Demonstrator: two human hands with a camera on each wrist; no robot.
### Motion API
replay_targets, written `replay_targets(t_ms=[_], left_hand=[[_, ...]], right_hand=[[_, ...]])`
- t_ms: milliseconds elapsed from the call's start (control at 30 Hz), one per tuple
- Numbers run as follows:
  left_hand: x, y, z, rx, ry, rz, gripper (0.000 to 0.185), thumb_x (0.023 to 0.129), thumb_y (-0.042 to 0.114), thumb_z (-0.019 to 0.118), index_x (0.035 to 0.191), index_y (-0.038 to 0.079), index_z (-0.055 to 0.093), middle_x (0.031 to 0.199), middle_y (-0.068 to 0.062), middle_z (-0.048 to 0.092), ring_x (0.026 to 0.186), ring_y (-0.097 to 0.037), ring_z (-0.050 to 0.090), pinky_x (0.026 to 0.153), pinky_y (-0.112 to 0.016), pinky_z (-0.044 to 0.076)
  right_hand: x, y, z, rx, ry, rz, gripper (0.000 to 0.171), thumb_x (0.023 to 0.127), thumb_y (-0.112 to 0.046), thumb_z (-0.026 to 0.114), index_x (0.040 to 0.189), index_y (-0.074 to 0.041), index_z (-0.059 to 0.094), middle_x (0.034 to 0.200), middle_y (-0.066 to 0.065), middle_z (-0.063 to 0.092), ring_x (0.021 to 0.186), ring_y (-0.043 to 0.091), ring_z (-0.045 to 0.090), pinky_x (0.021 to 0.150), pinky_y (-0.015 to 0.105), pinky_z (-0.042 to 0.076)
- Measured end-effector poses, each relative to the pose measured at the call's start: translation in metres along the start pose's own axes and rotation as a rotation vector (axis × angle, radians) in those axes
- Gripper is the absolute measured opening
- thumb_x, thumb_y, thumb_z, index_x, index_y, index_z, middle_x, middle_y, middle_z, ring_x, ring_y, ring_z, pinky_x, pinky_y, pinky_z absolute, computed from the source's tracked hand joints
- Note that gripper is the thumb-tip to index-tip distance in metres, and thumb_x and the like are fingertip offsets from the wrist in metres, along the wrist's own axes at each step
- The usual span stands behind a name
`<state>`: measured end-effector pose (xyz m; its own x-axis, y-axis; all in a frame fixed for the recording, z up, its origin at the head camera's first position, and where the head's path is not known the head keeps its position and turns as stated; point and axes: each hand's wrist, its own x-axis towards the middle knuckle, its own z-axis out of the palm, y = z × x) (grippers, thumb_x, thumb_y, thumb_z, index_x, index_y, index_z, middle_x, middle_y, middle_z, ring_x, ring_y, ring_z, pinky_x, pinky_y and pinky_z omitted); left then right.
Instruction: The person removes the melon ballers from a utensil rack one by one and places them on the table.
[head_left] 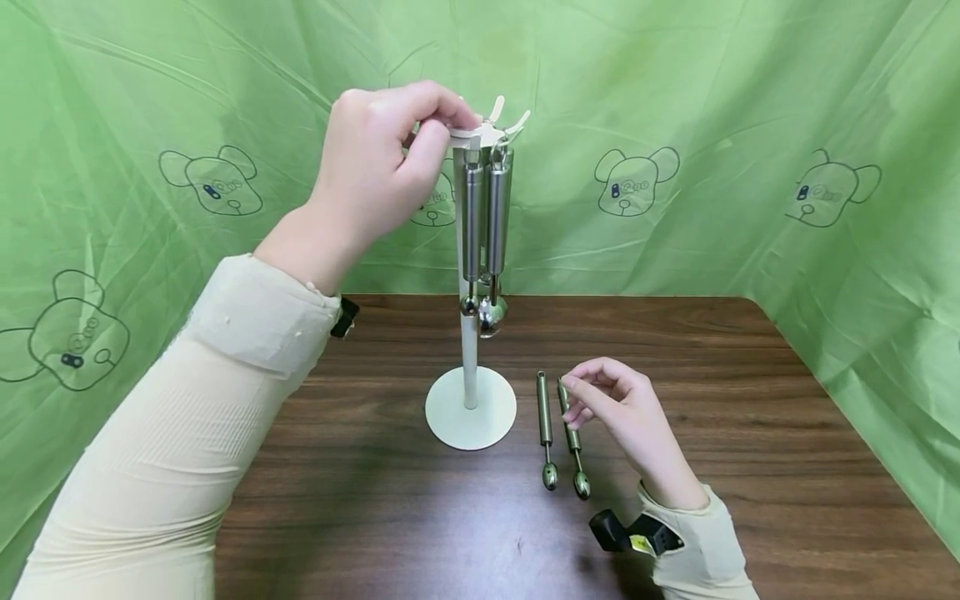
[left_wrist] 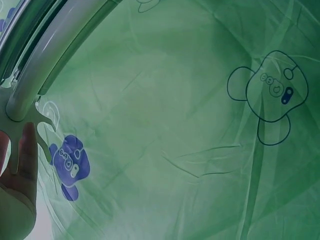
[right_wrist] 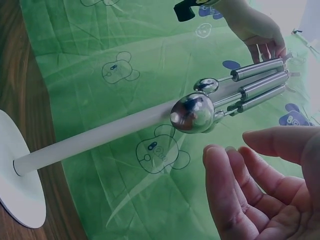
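Note:
A white stand (head_left: 471, 407) with a round base and a thin pole rises mid-table. My left hand (head_left: 438, 125) pinches its hooked top piece (head_left: 491, 129); the thumb (left_wrist: 25, 152) lies against that top (left_wrist: 27, 117). Several steel scoops (head_left: 486, 225) hang from the hooks, their round bowls (right_wrist: 194, 112) low beside the pole (right_wrist: 95, 135). Two more steel scoops (head_left: 546, 429) (head_left: 573, 442) lie side by side on the table right of the base. My right hand (head_left: 583, 393) hovers over their handle ends, fingers loosely bent and holding nothing (right_wrist: 250, 195).
The dark wooden table (head_left: 750, 400) is walled on three sides by a green cloth (head_left: 675, 100) printed with bear faces. The stand's base (right_wrist: 15, 190) sits near the table's middle. Bare wood shows to the right and toward the front.

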<state>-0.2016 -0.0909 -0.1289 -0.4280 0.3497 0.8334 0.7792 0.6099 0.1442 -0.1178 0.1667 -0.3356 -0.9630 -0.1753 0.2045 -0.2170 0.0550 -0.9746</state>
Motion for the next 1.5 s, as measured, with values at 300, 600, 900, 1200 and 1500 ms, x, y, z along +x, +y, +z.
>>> replay_targets(t_ms=[300, 600, 900, 1200, 1500], left_hand=[[0.005, -0.003, -0.002, -0.008, -0.061, -0.063, 0.039, 0.083, 0.001, 0.037, 0.092, 0.012, 0.073, 0.094, 0.006, 0.071, 0.047, -0.009, 0.03, 0.047, -0.022, 0.023], [0.007, -0.003, -0.003, 0.003, -0.074, -0.064, 0.043, 0.083, -0.003, 0.035, 0.091, 0.013, 0.075, 0.093, 0.006, 0.071, 0.047, -0.011, 0.029, 0.047, -0.022, 0.023], [0.008, -0.003, -0.001, -0.011, -0.084, -0.084, 0.043, 0.084, -0.002, 0.036, 0.091, 0.014, 0.075, 0.093, 0.007, 0.071, 0.045, -0.009, 0.027, 0.045, -0.022, 0.022], [0.007, -0.004, -0.001, -0.053, -0.1, -0.118, 0.042, 0.083, 0.003, 0.037, 0.092, 0.018, 0.075, 0.083, 0.007, 0.068, 0.044, -0.009, 0.025, 0.043, -0.023, 0.02], [0.005, -0.004, -0.001, -0.051, -0.093, -0.099, 0.041, 0.083, 0.005, 0.037, 0.092, 0.019, 0.075, 0.086, 0.008, 0.07, 0.045, -0.01, 0.026, 0.044, -0.023, 0.021]], right_hand=[[0.003, -0.003, 0.001, 0.004, -0.008, -0.025, 0.017, 0.088, -0.009, 0.061, 0.093, 0.007, 0.057, 0.068, 0.014, 0.059, 0.056, 0.025, 0.062, 0.053, 0.04, 0.054], [0.009, -0.015, 0.002, -0.051, -0.008, -0.014, 0.019, 0.087, -0.014, 0.063, 0.093, 0.003, 0.06, 0.07, 0.012, 0.062, 0.059, 0.025, 0.064, 0.055, 0.04, 0.055], [0.022, -0.034, 0.004, -0.083, -0.035, -0.097, 0.017, 0.087, -0.013, 0.062, 0.094, 0.002, 0.062, 0.074, 0.013, 0.066, 0.064, 0.026, 0.066, 0.061, 0.04, 0.056], [0.037, -0.063, 0.012, -0.075, -0.065, -0.169, 0.019, 0.088, -0.015, 0.062, 0.102, -0.003, 0.065, 0.085, 0.018, 0.068, 0.071, 0.031, 0.067, 0.068, 0.04, 0.056], [0.053, -0.087, 0.025, -0.024, -0.048, -0.265, 0.024, 0.087, -0.009, 0.062, 0.108, 0.002, 0.064, 0.093, 0.012, 0.07, 0.079, 0.024, 0.068, 0.072, 0.037, 0.055]])
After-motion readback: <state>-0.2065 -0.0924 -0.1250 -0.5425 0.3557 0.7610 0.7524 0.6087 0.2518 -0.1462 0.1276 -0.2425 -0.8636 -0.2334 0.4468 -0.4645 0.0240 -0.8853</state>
